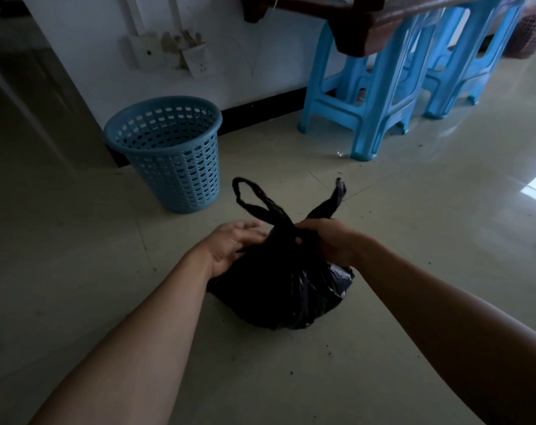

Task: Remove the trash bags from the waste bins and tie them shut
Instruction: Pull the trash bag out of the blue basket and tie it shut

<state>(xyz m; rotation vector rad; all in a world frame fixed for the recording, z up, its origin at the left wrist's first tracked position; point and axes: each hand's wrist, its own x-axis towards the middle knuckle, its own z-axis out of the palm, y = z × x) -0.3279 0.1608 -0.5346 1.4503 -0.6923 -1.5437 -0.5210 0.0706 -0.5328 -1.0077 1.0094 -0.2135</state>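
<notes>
Already out of the blue bin (168, 154) at its ten o'clock, the black trash bag (285, 289) sits on the floor (429, 256). The right hand (331, 240) clenches its neck, and the left hand (233, 243) rests loose-fingered against its side. The knot seems half-made, so next the loop (251, 194) and tail (334, 200) need pulling tight.

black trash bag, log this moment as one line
black trash bag: on floor, top gathered | right hand: grips its neck | left hand: straight fingers touch its side | blue bin: upright, no liner
</notes>
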